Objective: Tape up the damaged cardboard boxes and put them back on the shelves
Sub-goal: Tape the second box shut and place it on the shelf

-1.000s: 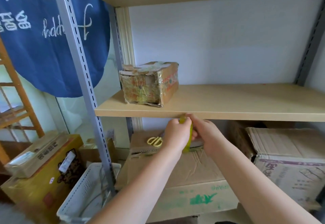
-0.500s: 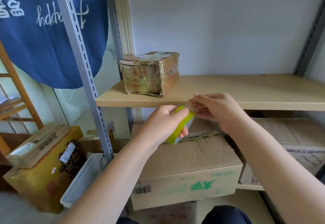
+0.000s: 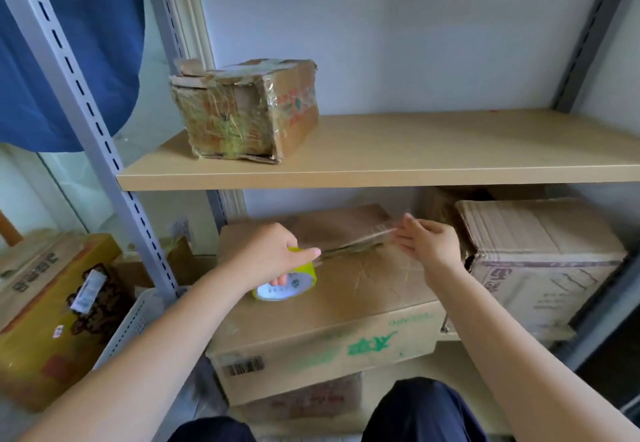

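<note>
My left hand (image 3: 273,254) gripped the yellow tape roll (image 3: 289,280); my right hand (image 3: 427,245) pinched the clear tape strip (image 3: 360,239) stretched between them, the cardboard box (image 3: 332,320) underneath.

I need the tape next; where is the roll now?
In the head view, the tape roll is low centre, gripped by the left hand on the big cardboard box.

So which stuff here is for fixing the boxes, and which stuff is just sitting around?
For the job:
- tape roll, gripped by the left hand
- clear tape strip, its end pinched by the right hand
- big cardboard box under both hands
- small taped box on the shelf

Just lying about:
- blue cloth
- yellow box
- white basket
</note>
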The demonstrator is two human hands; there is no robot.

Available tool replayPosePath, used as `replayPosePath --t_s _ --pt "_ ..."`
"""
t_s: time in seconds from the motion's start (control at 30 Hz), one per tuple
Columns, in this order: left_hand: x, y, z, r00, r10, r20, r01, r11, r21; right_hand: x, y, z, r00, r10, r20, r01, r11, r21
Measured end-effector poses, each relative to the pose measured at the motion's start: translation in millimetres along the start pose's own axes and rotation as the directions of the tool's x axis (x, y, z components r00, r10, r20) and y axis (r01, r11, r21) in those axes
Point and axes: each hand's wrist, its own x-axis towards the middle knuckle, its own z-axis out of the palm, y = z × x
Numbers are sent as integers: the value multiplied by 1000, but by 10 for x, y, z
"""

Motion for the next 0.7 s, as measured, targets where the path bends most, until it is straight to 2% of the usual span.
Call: replayPosePath --t_s 0.1,0.2,0.27,0.4,0.53,0.7 --pt "18 -308 -59 999 -26 -22 27 998 50 137 110 182 996 -4 88 9 999 -54" --pt "159 -494 -154 999 24 -36 -18 988 156 209 179 402 995 -16 99 33 986 -164" --pt "279 -560 -223 996 62 68 -73 982 172 249 202 455 996 -45 74 63 962 -266" --pt "486 -587 -246 967 57 246 -84 991 100 256 323 414 992 -117 36 123 939 -320" --pt "599 -538 -239 948 -73 308 16 983 181 300 363 358 995 -84 56 98 941 -324" --pt "675 -398 -332 850 -280 446 127 931 343 438 258 313 992 42 121 -1 949 -316"
